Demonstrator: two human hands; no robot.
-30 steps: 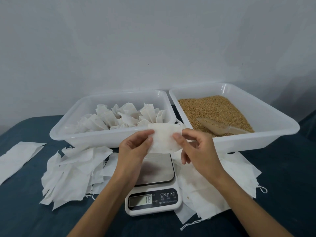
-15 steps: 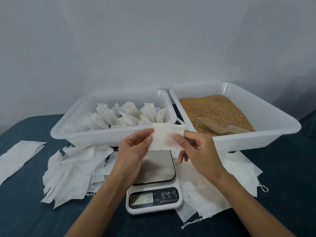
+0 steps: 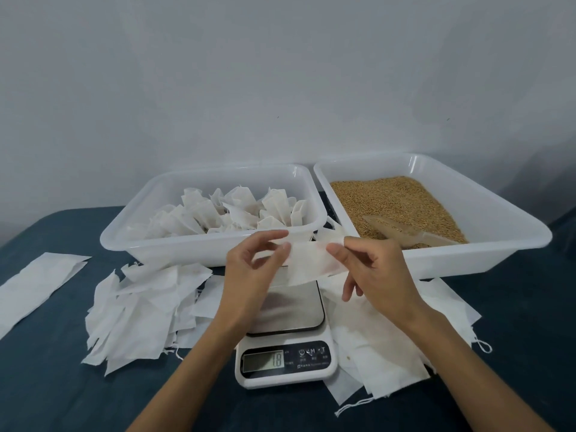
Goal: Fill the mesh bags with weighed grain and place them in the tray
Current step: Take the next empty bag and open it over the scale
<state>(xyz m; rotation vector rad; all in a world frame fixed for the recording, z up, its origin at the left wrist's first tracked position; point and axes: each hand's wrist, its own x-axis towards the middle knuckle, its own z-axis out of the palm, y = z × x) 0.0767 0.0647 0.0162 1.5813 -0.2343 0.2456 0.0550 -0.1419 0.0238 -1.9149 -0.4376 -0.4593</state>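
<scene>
Both hands hold one empty mesh bag (image 3: pixel 313 260) above the scale (image 3: pixel 286 335). The left hand (image 3: pixel 249 275) pinches the bag's left edge between thumb and fingertips; the right hand (image 3: pixel 374 269) pinches its right edge. The bag hangs limp, not touching the platform.

Risks, judged from this position:
- The bag mouth is not visibly open. If it is not spread first, grain may spill onto the scale or the cloth beneath it.
- The display shows a non-zero figure that appears to read 18. If it is not zeroed, the weight of the next portion may read false.
- The fabric is thin and slack, so a light pinch may let it slip.

Count, left to right, relative to the scale:
- Far left: one flat strip of bag material (image 3: pixel 34 282).
- Left: one loose pile of empty bags (image 3: pixel 140 313), too overlapped to count.
- Behind, left: one tray (image 3: pixel 202 251) of filled bags (image 3: pixel 237 210), roughly ten.
- Centre: one scale.
- Right: a second pile of empty bags (image 3: pixel 389 344).
- Behind, right: one grain tray (image 3: pixel 498 254) with one scoop (image 3: pixel 402 233) lying in the grain (image 3: pixel 392 198).
</scene>
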